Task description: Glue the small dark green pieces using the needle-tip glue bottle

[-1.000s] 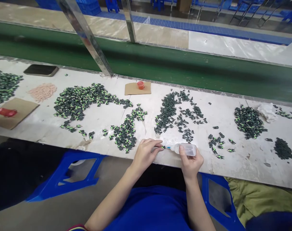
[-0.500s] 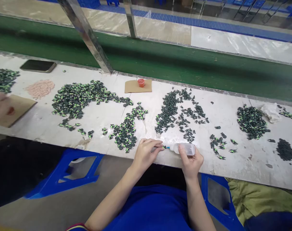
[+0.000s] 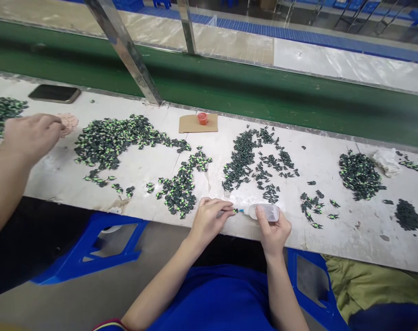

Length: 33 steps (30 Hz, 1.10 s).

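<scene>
My left hand point(image 3: 209, 221) pinches a small black-and-green plastic part point(image 3: 235, 211) at its fingertips, near the table's front edge. Closed round a clear squeeze bottle point(image 3: 268, 212) is my right hand point(image 3: 275, 230). The bottle lies nearly level, and its thin blue tip points left at the small part, touching it or very close. Just behind my left hand is a pile of black-and-green parts point(image 3: 179, 191). Beyond the bottle lie many small dark parts point(image 3: 241, 158) in loose heaps. A few black-and-green pieces point(image 3: 312, 207) are scattered right of my right hand.
A co-worker's hand point(image 3: 32, 133) reaches over pale pink pieces point(image 3: 69, 123) at left. A phone point(image 3: 54, 93) and a red cup point(image 3: 202, 118) on cardboard point(image 3: 188, 124) lie along the back. More heaps point(image 3: 360, 177) and a crumpled tissue point(image 3: 386, 162) are at right. A metal post point(image 3: 133, 59) rises behind.
The co-worker's hand has moved from the left edge up and right to the pink pieces. My hands, the bottle and the small part have hardly moved.
</scene>
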Each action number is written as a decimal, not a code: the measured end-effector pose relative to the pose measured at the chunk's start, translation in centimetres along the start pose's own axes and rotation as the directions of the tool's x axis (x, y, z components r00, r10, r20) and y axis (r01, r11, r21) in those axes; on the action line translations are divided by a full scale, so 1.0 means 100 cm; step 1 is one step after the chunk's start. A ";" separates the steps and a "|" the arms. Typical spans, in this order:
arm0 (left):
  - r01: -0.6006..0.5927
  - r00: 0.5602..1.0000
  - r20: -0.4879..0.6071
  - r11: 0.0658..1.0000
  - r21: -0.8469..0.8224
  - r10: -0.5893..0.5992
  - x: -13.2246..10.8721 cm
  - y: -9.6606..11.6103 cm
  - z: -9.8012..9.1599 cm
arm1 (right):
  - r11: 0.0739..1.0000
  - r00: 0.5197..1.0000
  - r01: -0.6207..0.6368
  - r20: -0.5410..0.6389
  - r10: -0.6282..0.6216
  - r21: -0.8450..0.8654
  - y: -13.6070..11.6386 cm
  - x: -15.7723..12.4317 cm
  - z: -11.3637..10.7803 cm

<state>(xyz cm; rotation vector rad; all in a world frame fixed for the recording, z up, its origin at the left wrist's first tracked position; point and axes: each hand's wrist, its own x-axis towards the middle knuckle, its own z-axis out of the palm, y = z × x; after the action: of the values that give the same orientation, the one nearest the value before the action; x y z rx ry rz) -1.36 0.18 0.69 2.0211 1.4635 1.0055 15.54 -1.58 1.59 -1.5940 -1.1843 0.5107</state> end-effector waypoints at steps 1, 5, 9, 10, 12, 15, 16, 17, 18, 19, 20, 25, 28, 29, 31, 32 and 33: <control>-0.001 1.000 -0.001 1.000 0.002 0.001 0.000 0.000 0.000 | 1.000 1.000 0.003 -0.004 -0.003 -0.003 0.000 0.000 0.000; 0.005 1.000 0.003 1.000 -0.001 -0.005 0.000 0.000 0.000 | 1.000 1.000 -0.003 -0.025 0.002 -0.016 0.001 -0.001 -0.001; 0.021 1.000 0.006 1.000 -0.008 -0.021 0.000 0.000 0.000 | 1.000 1.000 -0.010 -0.018 0.010 -0.004 0.002 -0.001 -0.001; 0.021 1.000 0.003 1.000 -0.010 -0.021 0.000 0.000 0.000 | 1.000 1.000 -0.007 -0.012 0.007 0.001 0.001 -0.001 -0.001; 0.022 1.000 0.000 1.000 -0.011 -0.022 0.000 -0.001 0.001 | 1.000 1.000 0.005 -0.003 -0.005 0.010 0.000 -0.001 -0.001; 0.034 0.999 -0.001 0.999 -0.006 -0.034 0.000 -0.001 0.001 | 1.000 1.000 0.016 0.000 -0.016 0.020 -0.002 0.000 -0.001; 0.038 0.999 -0.001 0.999 -0.003 -0.038 0.000 -0.001 0.002 | 1.000 1.000 0.015 0.002 -0.015 0.025 -0.002 0.001 -0.001; 0.039 0.999 0.000 0.999 -0.001 -0.039 0.000 0.000 0.002 | 0.999 1.000 0.012 0.004 -0.012 0.030 -0.002 0.001 -0.001; 0.039 0.999 0.000 0.999 0.001 -0.039 0.000 0.000 0.002 | 0.999 1.000 0.005 0.006 -0.006 0.035 -0.001 0.001 -0.001; 0.039 0.999 0.003 0.999 0.002 -0.039 0.000 0.000 0.002 | 0.999 1.000 -0.002 0.004 0.002 0.042 -0.001 0.000 0.000; 0.040 0.999 0.010 0.999 0.003 -0.040 0.000 0.000 0.001 | 0.999 1.000 -0.011 -0.001 0.011 0.048 0.000 0.000 0.000; 0.049 0.998 0.041 0.999 0.004 -0.049 -0.001 -0.001 0.001 | 0.987 0.993 -0.091 -0.060 0.100 0.129 0.002 0.000 -0.001; 0.025 0.999 0.033 0.999 0.022 -0.025 0.000 -0.003 0.003 | 0.955 0.983 -0.103 -0.122 0.141 0.278 0.003 0.002 -0.004; 0.008 1.000 0.023 1.000 0.031 -0.009 0.000 -0.003 0.003 | 0.945 0.981 -0.100 -0.129 0.146 0.311 0.003 0.003 -0.004; -0.032 0.999 0.002 0.998 0.045 0.032 0.001 -0.004 0.004 | 0.941 0.984 -0.095 -0.112 0.138 0.325 0.001 0.006 -0.003; -0.054 0.999 -0.005 0.997 0.048 0.054 0.000 -0.004 0.005 | 0.944 0.987 -0.093 -0.092 0.128 0.315 -0.001 0.006 -0.001; -0.072 0.997 -0.011 0.996 0.049 0.072 -0.001 -0.005 0.005 | 0.948 0.991 -0.090 -0.068 0.116 0.304 -0.003 0.007 0.002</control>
<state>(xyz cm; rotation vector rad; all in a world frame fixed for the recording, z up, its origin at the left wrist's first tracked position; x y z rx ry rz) -1.28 0.31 0.03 2.1193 1.4442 1.0230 15.54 -0.87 1.94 -1.4039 -0.9135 0.6517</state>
